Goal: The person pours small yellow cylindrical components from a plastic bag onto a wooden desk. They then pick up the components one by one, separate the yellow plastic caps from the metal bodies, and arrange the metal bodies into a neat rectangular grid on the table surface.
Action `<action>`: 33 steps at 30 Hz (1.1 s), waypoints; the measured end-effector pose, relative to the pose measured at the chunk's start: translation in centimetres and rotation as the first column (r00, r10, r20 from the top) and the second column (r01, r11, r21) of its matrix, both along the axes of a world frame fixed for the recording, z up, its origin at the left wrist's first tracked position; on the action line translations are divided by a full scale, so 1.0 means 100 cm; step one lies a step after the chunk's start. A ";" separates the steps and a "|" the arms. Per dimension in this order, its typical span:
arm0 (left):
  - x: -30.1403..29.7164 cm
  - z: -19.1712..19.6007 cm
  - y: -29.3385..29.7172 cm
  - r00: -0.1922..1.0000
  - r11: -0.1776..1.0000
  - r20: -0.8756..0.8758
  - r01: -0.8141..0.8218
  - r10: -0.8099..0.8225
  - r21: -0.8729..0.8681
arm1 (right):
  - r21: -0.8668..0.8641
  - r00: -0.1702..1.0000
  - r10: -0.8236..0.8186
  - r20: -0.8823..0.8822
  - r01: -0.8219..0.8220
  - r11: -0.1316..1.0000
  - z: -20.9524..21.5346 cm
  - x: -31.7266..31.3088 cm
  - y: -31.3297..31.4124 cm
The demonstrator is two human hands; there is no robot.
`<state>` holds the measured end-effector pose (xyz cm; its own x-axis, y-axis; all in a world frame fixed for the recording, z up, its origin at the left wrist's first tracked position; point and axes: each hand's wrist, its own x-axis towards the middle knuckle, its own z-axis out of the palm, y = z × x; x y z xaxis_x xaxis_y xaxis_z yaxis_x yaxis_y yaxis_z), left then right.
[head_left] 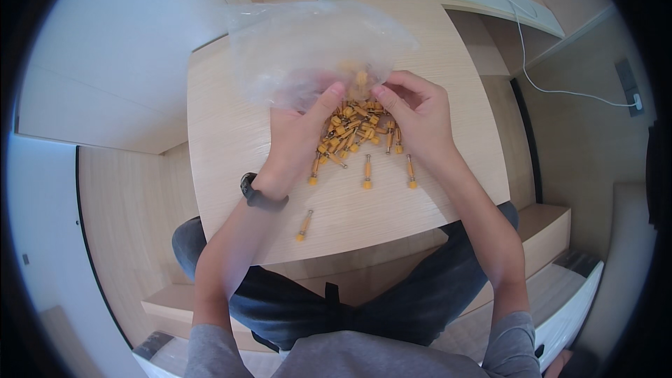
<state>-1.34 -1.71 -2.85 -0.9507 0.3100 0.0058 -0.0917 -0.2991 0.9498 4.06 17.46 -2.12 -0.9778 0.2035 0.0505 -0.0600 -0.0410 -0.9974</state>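
My left hand (pixel 297 133) and my right hand (pixel 425 115) pinch the lower edge of a clear plastic bag (pixel 308 42) between thumbs and fingers, one hand on each side of its opening. The bag stands puffed out beyond my hands, with a few yellow pieces showing through it near the opening. Just below lies a pile of furniture connecting bolts (pixel 352 127) with yellow plastic ends and metal shanks. Several lie apart from the pile, such as one bolt (pixel 367 172) in the middle and another bolt (pixel 305 225) near the front edge. My fingertips behind the bag are partly hidden.
All this rests on a pale wood-grain table (pixel 231 140) with rounded corners, and my legs are under its front edge. A white panel (pixel 119 63) stands at the left. A white cable (pixel 560 89) runs to a wall socket (pixel 628 78) on the right.
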 end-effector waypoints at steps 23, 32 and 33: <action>0.008 0.000 0.001 0.963 0.945 -0.249 0.018 -0.104 -0.325 | -0.132 0.994 0.045 -0.103 -0.059 0.989 -0.001 -0.001 -0.008; -0.002 -0.005 -0.008 0.975 0.964 -0.189 0.069 -0.120 -0.258 | -0.214 0.992 0.105 -0.072 -0.118 0.970 -0.002 -0.003 -0.002; -0.001 -0.003 -0.008 0.970 0.964 -0.195 0.091 -0.142 -0.251 | -0.187 0.994 0.093 -0.066 -0.104 0.977 -0.002 -0.003 -0.002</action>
